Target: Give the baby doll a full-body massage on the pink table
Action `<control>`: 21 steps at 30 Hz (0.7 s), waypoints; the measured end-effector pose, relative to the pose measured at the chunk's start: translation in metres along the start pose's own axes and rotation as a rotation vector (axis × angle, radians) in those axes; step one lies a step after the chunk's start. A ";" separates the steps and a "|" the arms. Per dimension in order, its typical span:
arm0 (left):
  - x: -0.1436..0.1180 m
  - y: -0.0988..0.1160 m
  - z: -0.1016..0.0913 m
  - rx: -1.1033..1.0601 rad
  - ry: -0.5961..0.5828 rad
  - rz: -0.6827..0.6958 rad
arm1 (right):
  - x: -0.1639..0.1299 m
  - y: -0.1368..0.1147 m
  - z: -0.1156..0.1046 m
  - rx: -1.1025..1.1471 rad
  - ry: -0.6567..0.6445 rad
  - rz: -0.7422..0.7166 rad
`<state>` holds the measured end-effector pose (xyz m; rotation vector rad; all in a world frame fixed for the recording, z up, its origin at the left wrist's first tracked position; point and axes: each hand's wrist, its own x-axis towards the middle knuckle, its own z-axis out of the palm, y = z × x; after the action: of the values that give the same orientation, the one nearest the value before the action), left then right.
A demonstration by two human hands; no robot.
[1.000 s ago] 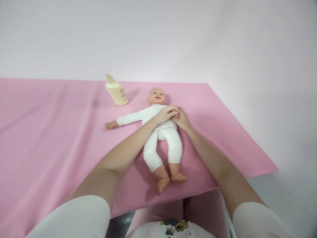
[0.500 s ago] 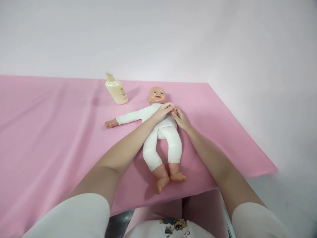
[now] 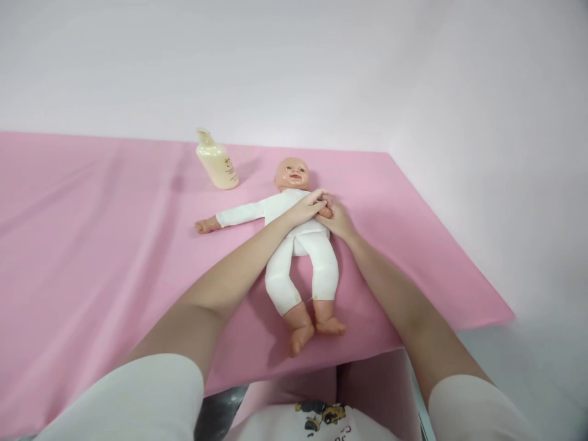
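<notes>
Right now a baby doll (image 3: 301,245) in a white suit lies on its back on the pink sheet (image 3: 92,245) covering the bench, head towards the wall, one arm stretched out sideways. Both hands meet at its chest and far shoulder: the left hand (image 3: 307,208) lies flat across the chest with fingers extended, while the right hand (image 3: 339,222) curls around the doll's small hand (its fist shows between the two). A cream lotion bottle (image 3: 215,162) stands near the doll's head, apart from it.
</notes>
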<state>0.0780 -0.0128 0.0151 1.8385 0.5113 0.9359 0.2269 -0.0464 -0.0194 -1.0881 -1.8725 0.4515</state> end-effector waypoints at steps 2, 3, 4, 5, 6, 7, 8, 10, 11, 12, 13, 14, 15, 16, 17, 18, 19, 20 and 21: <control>0.000 0.002 0.000 0.062 -0.007 0.004 | 0.000 0.002 0.001 0.019 0.015 0.013; 0.000 0.004 0.000 0.090 -0.011 0.004 | -0.001 0.004 0.001 0.039 0.020 0.028; -0.001 0.005 0.000 0.112 -0.017 0.002 | -0.001 0.006 0.002 0.065 0.020 0.045; -0.001 0.006 0.000 0.126 -0.022 -0.002 | -0.002 0.007 0.003 0.089 0.027 0.063; -0.002 0.007 0.000 0.129 -0.024 -0.006 | -0.003 0.009 0.004 0.106 0.043 0.076; -0.002 0.007 0.000 0.124 -0.017 -0.008 | -0.005 0.010 0.004 0.113 0.062 0.083; -0.002 0.007 0.000 0.114 -0.003 -0.009 | -0.005 0.011 0.005 0.108 0.080 0.084; -0.002 0.006 0.000 0.099 0.034 -0.008 | -0.007 0.011 0.006 0.079 0.106 0.086; -0.002 0.005 0.000 0.101 0.052 -0.008 | -0.007 0.010 0.006 0.064 0.111 0.090; -0.002 0.004 0.001 0.109 0.069 -0.009 | -0.007 0.010 0.007 0.052 0.114 0.095; -0.001 0.004 0.001 0.118 0.087 -0.011 | -0.007 0.009 0.007 0.044 0.121 0.100; -0.001 0.004 0.001 0.124 0.109 -0.014 | -0.007 0.008 0.007 0.040 0.130 0.102; 0.000 0.004 0.002 0.129 0.133 -0.016 | -0.006 0.008 0.008 0.040 0.138 0.101; 0.000 0.004 0.002 0.132 0.155 -0.019 | -0.006 0.007 0.008 0.039 0.147 0.098; 0.000 0.004 0.002 0.136 0.176 -0.022 | -0.006 0.006 0.008 0.036 0.155 0.099; 0.000 0.004 0.003 0.145 0.190 -0.027 | -0.006 0.006 0.008 0.030 0.161 0.103; 0.000 0.004 0.003 0.160 0.202 -0.033 | -0.006 0.005 0.008 0.027 0.166 0.108; 0.000 0.004 0.003 0.180 0.214 -0.038 | -0.005 0.005 0.008 0.033 0.171 0.115; 0.000 0.004 0.003 0.202 0.229 -0.044 | -0.005 0.004 0.007 0.048 0.178 0.123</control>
<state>0.0800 -0.0165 0.0181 1.9006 0.8093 1.1046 0.2241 -0.0479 -0.0286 -1.1768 -1.6384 0.4521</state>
